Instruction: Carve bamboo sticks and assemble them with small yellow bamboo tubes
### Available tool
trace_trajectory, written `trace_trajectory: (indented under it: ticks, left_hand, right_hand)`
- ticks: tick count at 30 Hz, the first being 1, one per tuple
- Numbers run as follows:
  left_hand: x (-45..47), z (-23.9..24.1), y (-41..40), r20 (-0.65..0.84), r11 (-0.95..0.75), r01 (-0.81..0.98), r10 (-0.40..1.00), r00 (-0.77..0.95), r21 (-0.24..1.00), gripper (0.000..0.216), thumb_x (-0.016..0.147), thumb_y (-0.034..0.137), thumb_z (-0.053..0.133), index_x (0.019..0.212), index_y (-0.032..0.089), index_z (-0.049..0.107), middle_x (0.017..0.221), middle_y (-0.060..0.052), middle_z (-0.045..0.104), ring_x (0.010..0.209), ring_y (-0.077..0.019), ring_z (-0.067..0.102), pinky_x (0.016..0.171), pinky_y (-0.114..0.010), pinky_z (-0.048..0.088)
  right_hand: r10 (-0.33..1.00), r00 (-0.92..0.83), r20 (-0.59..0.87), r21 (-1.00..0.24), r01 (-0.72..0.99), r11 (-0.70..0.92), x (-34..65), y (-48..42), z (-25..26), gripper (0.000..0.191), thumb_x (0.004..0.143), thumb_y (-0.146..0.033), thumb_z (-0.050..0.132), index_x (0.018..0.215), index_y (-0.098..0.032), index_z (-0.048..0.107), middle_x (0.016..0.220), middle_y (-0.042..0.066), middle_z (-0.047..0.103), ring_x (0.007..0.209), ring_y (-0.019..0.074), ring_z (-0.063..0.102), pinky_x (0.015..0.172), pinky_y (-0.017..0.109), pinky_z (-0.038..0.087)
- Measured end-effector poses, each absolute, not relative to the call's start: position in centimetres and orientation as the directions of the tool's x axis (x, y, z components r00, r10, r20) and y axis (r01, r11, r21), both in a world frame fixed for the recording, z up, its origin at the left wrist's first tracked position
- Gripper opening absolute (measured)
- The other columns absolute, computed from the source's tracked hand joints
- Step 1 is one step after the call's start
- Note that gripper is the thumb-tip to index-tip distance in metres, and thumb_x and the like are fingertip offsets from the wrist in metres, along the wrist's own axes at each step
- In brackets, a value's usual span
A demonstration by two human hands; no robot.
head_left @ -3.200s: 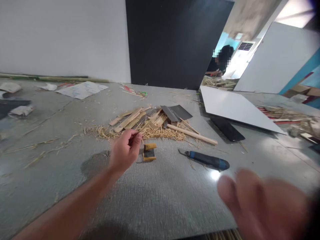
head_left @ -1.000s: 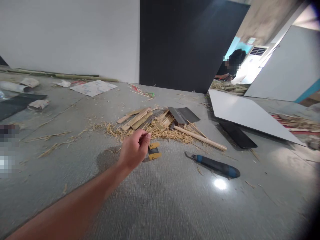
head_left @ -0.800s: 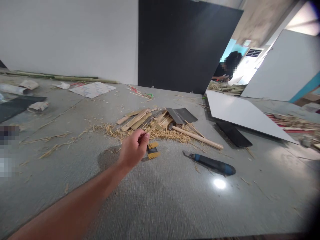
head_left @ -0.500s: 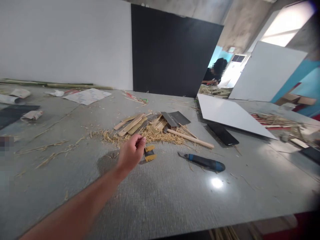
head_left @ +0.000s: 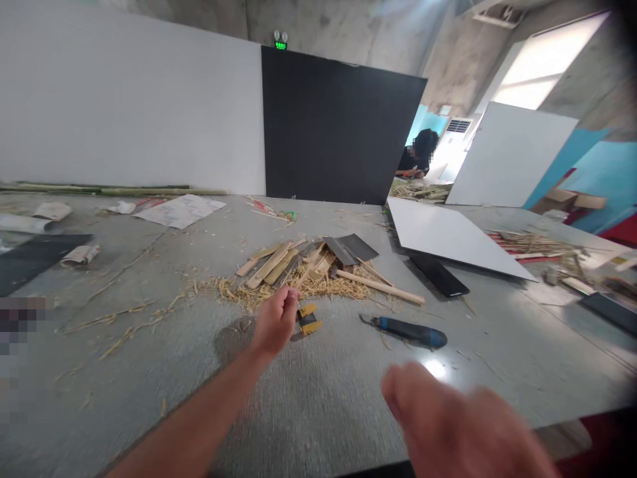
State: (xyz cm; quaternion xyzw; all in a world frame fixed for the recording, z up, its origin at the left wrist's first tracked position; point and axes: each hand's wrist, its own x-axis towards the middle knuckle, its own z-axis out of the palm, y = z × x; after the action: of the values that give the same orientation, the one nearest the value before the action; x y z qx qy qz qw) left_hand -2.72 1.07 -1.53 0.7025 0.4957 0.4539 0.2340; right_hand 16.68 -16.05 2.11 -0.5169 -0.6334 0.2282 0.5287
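My left hand is closed, thumb pressed to the curled fingers, just in front of a heap of wood shavings. What it pinches, if anything, is too small or hidden to make out. Right beside it on the table lies a small yellow-and-black piece. My right hand is at the lower right, close to the camera and smeared by motion, so its fingers cannot be read. A blue-and-black knife-like tool with a hooked metal tip lies beyond that hand. Bamboo strips rest on the shavings.
On the heap's right side are dark folded sheets and a thin wooden-handled tool. A black phone lies near a white board. Paper scraps lie at the left. A person sits in the background.
My right hand has come into view at the lower right, blurred. My left hand stays closed beside the yellow-and-black piece. The camera view has shifted slightly.
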Motion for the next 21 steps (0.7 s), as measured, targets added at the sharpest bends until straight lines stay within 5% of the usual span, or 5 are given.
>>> trace_trajectory:
  ticks: [6, 11, 16, 21]
  left_hand:
    - [-1.5, 2.4, -1.8, 0.385, -0.46, 0.42, 0.887, 0.255, 0.782, 0.031, 0.096, 0.037, 0.039, 0.082, 0.019, 0.059, 0.063, 0.0, 0.059, 0.062, -0.015, 0.057, 0.058, -0.025, 0.04]
    - [-1.0, 4.4, -5.5, 0.318, -0.43, 0.396, 0.893, 0.319, 0.811, 0.031, 0.096, 0.038, 0.041, 0.074, 0.02, 0.055, 0.059, 0.003, 0.05, 0.054, -0.0131, 0.047, 0.053, -0.025, 0.033]
    - [-0.1, 4.2, -8.2, 0.193, -0.276, 0.311, 0.943, 0.272, 0.909, 0.03, 0.095, 0.041, 0.042, 0.081, 0.02, 0.058, 0.058, 0.003, 0.049, 0.054, -0.0138, 0.046, 0.053, -0.026, 0.034]
    - [1.0, 3.0, -9.5, 0.106, -0.147, 0.242, 0.979, 0.173, 0.959, 0.033, 0.095, 0.046, 0.042, 0.084, 0.019, 0.058, 0.058, 0.002, 0.047, 0.053, -0.0127, 0.043, 0.051, -0.024, 0.032]
  right_hand:
    - [0.917, 0.25, 0.312, -0.95, 0.085, 0.3, 13.1, -7.0, 4.8, 0.03, 0.085, -0.039, 0.062, 0.112, -0.025, 0.059, 0.088, 0.003, 0.061, 0.07, 0.015, 0.058, 0.059, 0.029, 0.047]
    - [0.91, 0.309, 0.277, -0.953, -0.036, 0.302, 12.9, -6.5, 5.6, 0.022, 0.084, -0.041, 0.063, 0.083, -0.019, 0.063, 0.063, -0.001, 0.058, 0.053, 0.0112, 0.052, 0.05, 0.025, 0.043]
    - [0.955, 0.196, 0.223, -0.929, -0.254, 0.27, 13.6, -6.6, 5.5, 0.02, 0.084, -0.039, 0.065, 0.084, -0.019, 0.063, 0.066, -0.002, 0.059, 0.05, 0.0091, 0.05, 0.048, 0.023, 0.041]
    - [0.973, 0.027, 0.229, -0.932, -0.283, 0.227, 14.3, -5.7, 5.0, 0.026, 0.087, -0.041, 0.061, 0.077, -0.017, 0.064, 0.058, -0.002, 0.057, 0.048, 0.0087, 0.048, 0.047, 0.022, 0.039]
